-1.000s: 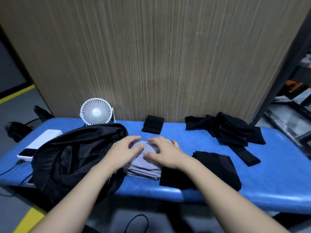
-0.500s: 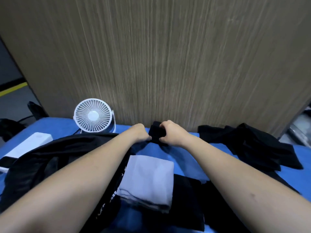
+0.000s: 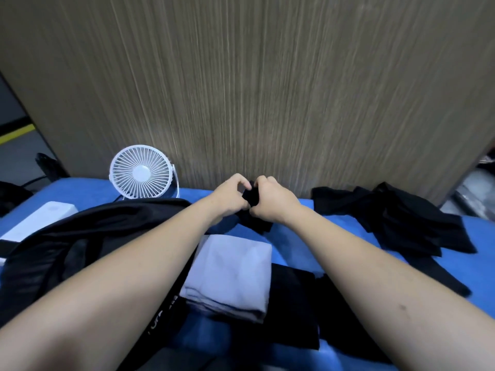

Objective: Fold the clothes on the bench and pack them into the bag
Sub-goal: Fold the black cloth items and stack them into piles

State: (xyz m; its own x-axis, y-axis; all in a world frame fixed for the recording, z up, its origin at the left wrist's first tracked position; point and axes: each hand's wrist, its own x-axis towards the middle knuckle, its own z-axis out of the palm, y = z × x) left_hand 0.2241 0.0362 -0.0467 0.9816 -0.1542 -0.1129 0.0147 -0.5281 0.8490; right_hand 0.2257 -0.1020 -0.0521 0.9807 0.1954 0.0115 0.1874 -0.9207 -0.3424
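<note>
Setting: a blue padded bench point(image 3: 334, 238) set against a wood-grain wall panel point(image 3: 267, 89), seen from above by the person reaching across it.
Left hand: the left hand point(image 3: 231, 195) is at the far side of the bench, fingers curled and pinching a small black garment point(image 3: 253, 210).
Right hand: the right hand point(image 3: 273, 200) is just beside the left, knuckles nearly touching, its fingers also curled round the same garment.
Small black garment: bunched between both hands, its lower part trailing onto the bench close to the wall.
Grey folded garment: a pale grey folded piece point(image 3: 230, 274) lies between the forearms, nearer the person.
Black folded garment: a dark folded piece point(image 3: 294, 309) lies touching the grey one's right edge.
Bag: a black bag point(image 3: 88, 242) sits left of the grey piece, partly under the left forearm.
Unfolded clothes: a loose black heap point(image 3: 396, 220) lies on the bench's right side.
Other items: a white desk fan point(image 3: 141, 174) stands by the wall at the left; a white box-shaped object point(image 3: 40, 216) lies behind the bag.
</note>
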